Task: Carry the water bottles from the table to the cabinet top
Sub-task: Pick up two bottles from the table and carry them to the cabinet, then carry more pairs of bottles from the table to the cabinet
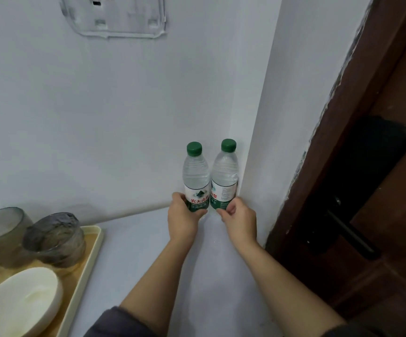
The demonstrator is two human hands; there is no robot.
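White cabinet top (143, 251) in the wall corner: left hand (183, 218) grips left bottle (195, 176), right hand (238, 220) grips right bottle (225, 173).

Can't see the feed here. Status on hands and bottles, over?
Left hand grips left bottle. Right hand grips right bottle. Both upright at the wall corner. Tray off left, nothing blocking.
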